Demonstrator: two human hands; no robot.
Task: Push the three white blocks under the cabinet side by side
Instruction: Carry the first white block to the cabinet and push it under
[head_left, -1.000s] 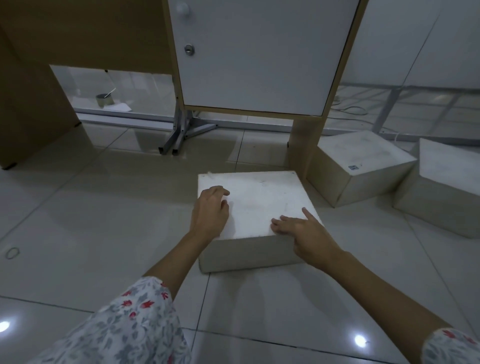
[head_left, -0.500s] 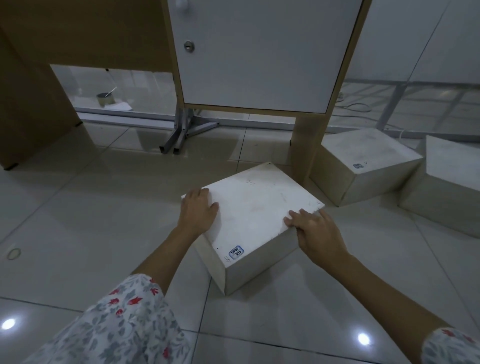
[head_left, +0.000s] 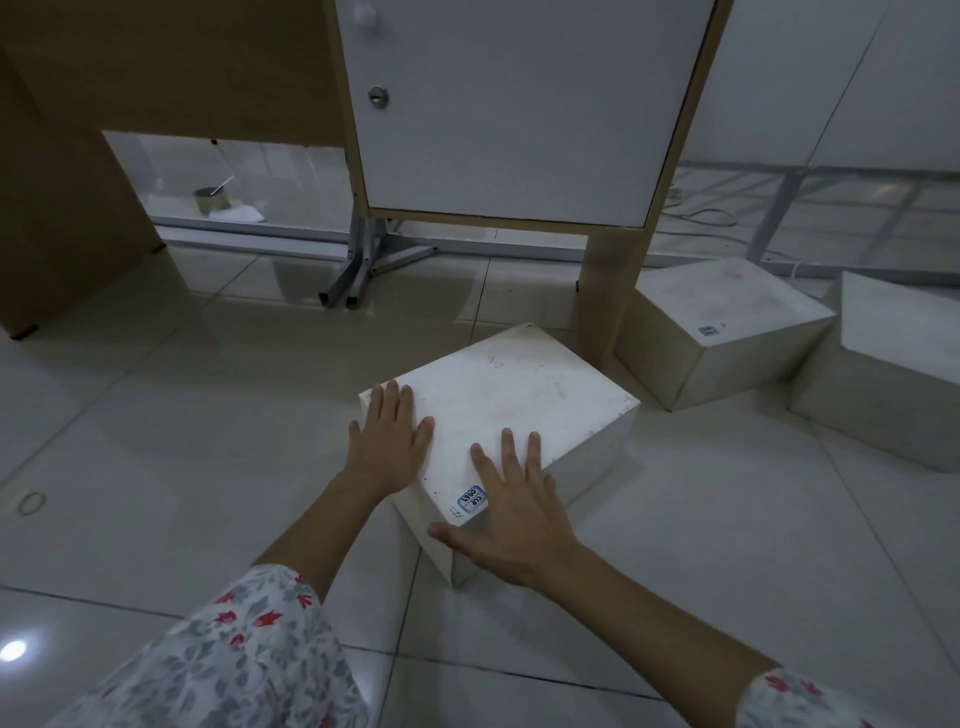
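Note:
A white block (head_left: 524, 400) sits on the tiled floor in front of the cabinet (head_left: 509, 104), turned at an angle with one corner toward me. My left hand (head_left: 389, 441) lies flat on its top near the left edge. My right hand (head_left: 514, 514) rests flat over its near corner beside a blue label, thumb spread. Two more white blocks stand to the right of the cabinet's wooden leg (head_left: 608, 291): one (head_left: 722, 332) against the leg, the other (head_left: 898, 364) at the right edge of view.
A gap under the cabinet door opens onto floor and a metal stand foot (head_left: 363, 270). A brown wooden panel (head_left: 67, 208) stands at the left. A rubber band (head_left: 31, 503) lies on the floor at far left. Cables (head_left: 701, 208) run behind the cabinet.
The block has been turned counter-clockwise, from square-on to corner-first. My right hand moved from its right edge to its near corner; my left hand flattened on top.

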